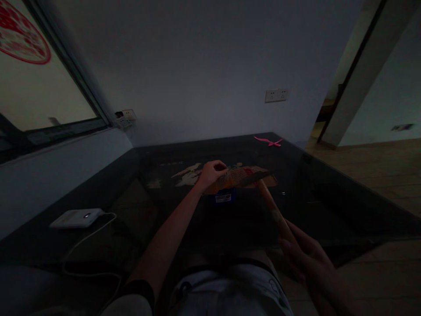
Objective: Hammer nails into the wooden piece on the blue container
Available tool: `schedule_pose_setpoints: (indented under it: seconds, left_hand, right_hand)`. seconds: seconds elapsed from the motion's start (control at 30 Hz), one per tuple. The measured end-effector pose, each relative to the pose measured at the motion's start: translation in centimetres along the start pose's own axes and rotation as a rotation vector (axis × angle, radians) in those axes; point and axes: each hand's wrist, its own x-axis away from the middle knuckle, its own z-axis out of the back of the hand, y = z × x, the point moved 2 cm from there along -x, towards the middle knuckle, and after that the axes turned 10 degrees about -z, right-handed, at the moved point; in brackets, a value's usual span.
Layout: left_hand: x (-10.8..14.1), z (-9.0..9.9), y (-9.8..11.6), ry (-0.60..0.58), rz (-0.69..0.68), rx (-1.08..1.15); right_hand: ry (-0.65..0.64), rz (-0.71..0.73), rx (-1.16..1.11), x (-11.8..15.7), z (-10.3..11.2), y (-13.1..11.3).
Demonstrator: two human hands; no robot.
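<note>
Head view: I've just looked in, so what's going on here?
A person is working over a dark table. Their right hand grips the wooden handle of a hammer, whose dark head is over the right part of a patterned piece. Their left hand is at the left part, fingers curled; whether it pinches anything is too dark to tell. A blue box shows at the piece's near edge. A white device with a cable lies off to the left.
</note>
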Motion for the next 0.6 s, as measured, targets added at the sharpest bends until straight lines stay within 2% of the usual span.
schedule_pose_setpoints:
  seconds: [0.1,0.23,0.6]
  left_hand:
    - [0.0,0.0,-0.2,0.006,-0.008,0.012]
    - [0.0,-0.2,-0.6,0.010,-0.020,0.040]
    - [0.2,-0.3,-0.8,0.017,-0.024,0.100]
  right_hand:
    - [-0.006,-0.058,-0.042,0.0,0.0,-0.2]
    - [-0.084,-0.048,0.055,-1.1,0.4,-0.7]
    - [-0.194,0.088,0.194,-3.7,-1.4,-5.5]
